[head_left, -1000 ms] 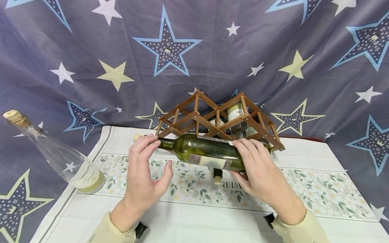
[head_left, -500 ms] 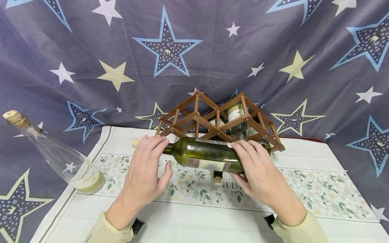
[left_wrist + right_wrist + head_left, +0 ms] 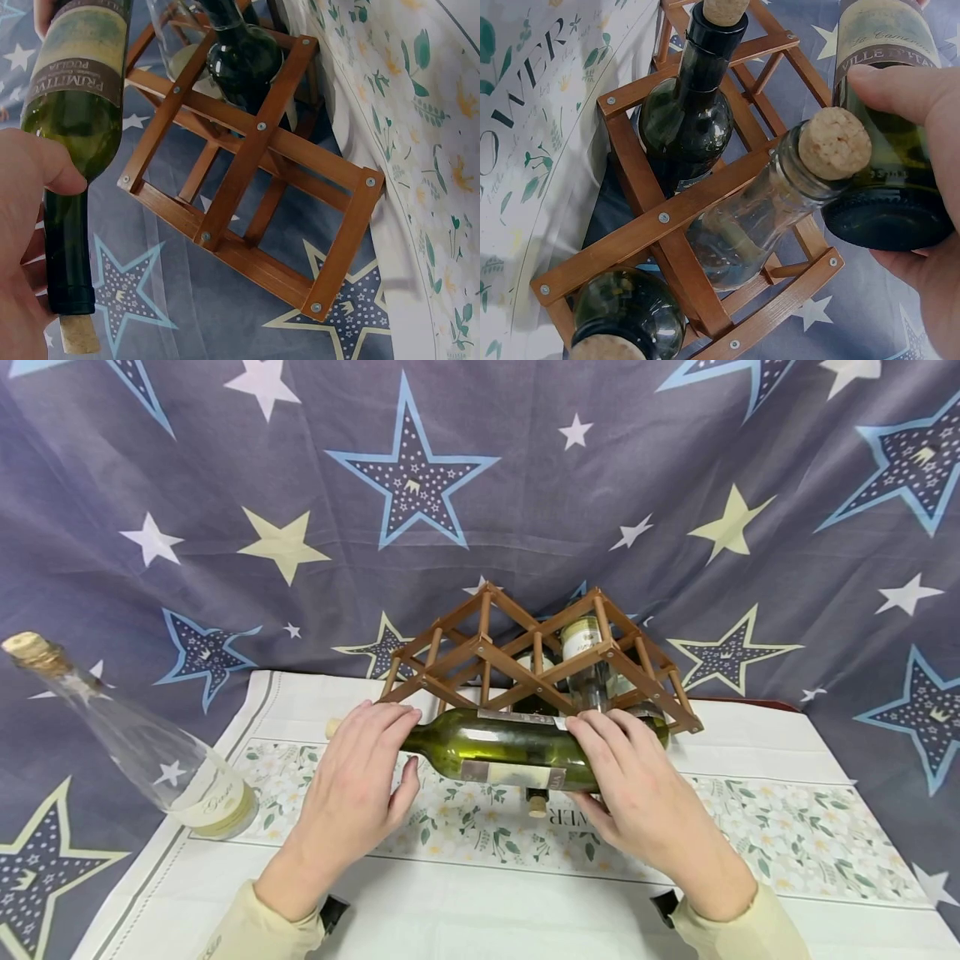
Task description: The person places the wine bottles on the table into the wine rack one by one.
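Note:
A green wine bottle with a cork and a brown-and-cream label lies sideways across both hands, in front of the wooden rack. My left hand grips its neck; in the left wrist view the thumb lies at the shoulder and the cork sticks out below the fingers. At the other end, my right hand holds the bottle near its base, thumb on the label. Inside the rack sit a clear corked bottle and two dark green corked bottles, one upper and one lower.
To the left on the white tablecloth stands a tall clear bottle with a cork. A floral band crosses the cloth. Behind the rack hangs a grey star-patterned curtain. The rack's left cells hold no bottle.
The left hand has slid over the bottle's neck and covers more of it. The bottle has come slightly toward me, its tilt levelled and its label rolled a little.

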Demonstrator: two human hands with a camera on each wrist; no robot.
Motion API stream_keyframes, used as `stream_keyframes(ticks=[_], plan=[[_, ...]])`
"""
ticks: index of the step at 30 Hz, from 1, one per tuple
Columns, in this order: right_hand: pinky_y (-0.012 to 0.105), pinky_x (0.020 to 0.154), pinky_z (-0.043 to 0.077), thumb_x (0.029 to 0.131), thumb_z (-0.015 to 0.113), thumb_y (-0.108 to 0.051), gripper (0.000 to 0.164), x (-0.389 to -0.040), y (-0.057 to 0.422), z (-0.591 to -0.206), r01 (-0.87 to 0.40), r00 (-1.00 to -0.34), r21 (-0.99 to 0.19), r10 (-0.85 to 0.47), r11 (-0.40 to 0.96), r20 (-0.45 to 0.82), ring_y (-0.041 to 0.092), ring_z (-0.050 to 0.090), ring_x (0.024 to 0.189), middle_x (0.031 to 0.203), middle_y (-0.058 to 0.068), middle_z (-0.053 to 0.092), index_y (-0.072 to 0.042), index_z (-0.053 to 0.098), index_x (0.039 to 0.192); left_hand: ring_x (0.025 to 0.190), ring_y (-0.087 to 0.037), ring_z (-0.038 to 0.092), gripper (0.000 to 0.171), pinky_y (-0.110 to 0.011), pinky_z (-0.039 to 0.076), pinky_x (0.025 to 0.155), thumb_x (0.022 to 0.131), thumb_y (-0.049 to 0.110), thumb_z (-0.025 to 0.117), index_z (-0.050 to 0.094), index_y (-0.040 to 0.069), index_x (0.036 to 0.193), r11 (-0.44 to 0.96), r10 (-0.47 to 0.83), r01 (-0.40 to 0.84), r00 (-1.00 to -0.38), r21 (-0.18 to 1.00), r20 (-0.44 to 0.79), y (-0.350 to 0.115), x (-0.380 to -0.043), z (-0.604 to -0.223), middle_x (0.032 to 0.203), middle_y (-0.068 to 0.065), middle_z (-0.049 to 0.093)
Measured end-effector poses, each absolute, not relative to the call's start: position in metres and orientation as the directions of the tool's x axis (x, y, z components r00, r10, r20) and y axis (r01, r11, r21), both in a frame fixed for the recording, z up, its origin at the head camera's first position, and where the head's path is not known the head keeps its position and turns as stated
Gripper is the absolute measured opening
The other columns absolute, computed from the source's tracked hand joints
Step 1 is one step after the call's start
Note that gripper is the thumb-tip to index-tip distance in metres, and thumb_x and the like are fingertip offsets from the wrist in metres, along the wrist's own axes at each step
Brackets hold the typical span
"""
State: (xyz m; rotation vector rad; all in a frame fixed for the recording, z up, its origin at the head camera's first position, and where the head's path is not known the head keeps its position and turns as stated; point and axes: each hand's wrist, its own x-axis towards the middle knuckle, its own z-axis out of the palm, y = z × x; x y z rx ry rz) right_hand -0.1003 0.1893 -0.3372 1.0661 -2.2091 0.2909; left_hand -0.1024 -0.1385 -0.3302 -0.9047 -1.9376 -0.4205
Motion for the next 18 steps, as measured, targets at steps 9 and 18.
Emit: stream_keyframes(ticks=[9,18], plan=[[0.053,0.106,0.036,0.073,0.081,-0.022,0.083,-0.099,0.189,-0.338,-0.774,-0.429,0.097,-0.630,0.626,0.647,0.043,0.049,0.114,0.131,0.022,0.053,0.006,0.046,0.143,0.104,-0.037,0.059,0.040,-0.050,0.041,0.103,0.084,0.009,0.054,0.062,-0.010,0.118,0.676,0.463,0.731,-0.328,-0.089,0.824,-0.142,-0.104,-0.333,0.113,-0.019,0.063],[0.053,0.109,0.032,0.075,0.081,-0.024,0.085,-0.098,0.189,-0.339,-0.778,-0.430,0.115,-0.656,0.618,0.620,0.044,0.047,0.119,0.139,0.022,0.050,0.005,0.043,0.146,0.100,-0.036,0.059,0.043,-0.049,0.044,0.096,0.087,0.015,0.052,0.061,-0.007,0.124,0.684,0.493,0.723,-0.359,-0.099,0.792,-0.148,-0.106,-0.341,0.112,-0.017,0.063]])
